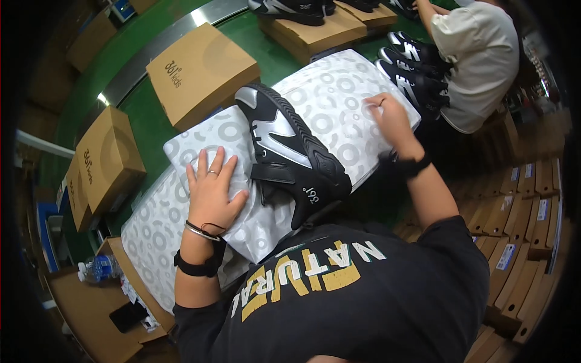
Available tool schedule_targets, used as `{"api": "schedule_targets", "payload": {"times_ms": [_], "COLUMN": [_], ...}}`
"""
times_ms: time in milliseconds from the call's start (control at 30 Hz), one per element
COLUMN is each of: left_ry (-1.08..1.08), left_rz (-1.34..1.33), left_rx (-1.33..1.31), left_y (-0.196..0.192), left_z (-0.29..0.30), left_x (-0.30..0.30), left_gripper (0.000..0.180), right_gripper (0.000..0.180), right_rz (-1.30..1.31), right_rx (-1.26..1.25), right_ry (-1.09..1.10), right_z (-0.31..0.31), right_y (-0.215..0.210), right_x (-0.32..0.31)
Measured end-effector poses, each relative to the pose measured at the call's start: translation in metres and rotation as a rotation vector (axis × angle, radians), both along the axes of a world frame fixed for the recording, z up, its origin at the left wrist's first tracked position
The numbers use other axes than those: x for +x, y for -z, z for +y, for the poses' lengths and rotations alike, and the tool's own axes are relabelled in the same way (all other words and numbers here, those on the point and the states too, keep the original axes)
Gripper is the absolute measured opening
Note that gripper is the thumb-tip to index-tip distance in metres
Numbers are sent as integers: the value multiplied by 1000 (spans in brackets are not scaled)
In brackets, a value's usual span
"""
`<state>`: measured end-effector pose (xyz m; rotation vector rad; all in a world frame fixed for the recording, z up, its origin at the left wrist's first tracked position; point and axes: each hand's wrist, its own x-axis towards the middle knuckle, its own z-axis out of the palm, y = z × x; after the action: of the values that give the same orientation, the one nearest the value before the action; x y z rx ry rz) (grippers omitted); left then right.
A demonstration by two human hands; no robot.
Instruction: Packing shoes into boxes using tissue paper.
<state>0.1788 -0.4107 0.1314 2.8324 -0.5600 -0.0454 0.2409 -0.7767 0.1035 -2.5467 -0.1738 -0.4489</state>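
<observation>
A black sneaker with silver panels and a strap (284, 151) lies on its side in front of me, toe pointing away. Beneath and around it spreads white wrapping paper (327, 91) with a grey ring pattern. My left hand (212, 190) rests flat on a raised sheet at the shoe's left, fingers spread, touching the paper and not the shoe. Over the paper to the right of the shoe, my right hand (392, 121) has its thumb and forefinger pinched together at the paper's surface. Its other fingers are curled and partly hidden.
Brown shoe boxes (200, 72) stand on the green surface ahead. More black sneakers (414, 75) sit at the far right beside a person in a white shirt (484, 66). Stacked boxes (514, 242) line the right. A bottle (100, 269) and a phone (128, 316) lie at lower left.
</observation>
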Motion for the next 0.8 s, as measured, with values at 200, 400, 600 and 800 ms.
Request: {"api": "schedule_targets", "payload": {"times_ms": [200,400,600,800], "left_ry": [1,-30,13,-448], "left_rz": [-9,6,13,616], "left_rx": [-72,-154,-135,-1481], "left_y": [2,6,-4,-72], "left_z": [-2,7,13,-15], "left_x": [-3,-2,2,14], "left_gripper": [58,56,60,89], "right_gripper": [22,16,10,7], "right_rz": [57,57,64,-382], "right_rx": [-313,-291,-338,-541], "right_ry": [319,439,245,-798], "right_z": [-61,-50,-34,154], "right_y": [54,62,16,-105], "right_x": [0,8,18,-51]}}
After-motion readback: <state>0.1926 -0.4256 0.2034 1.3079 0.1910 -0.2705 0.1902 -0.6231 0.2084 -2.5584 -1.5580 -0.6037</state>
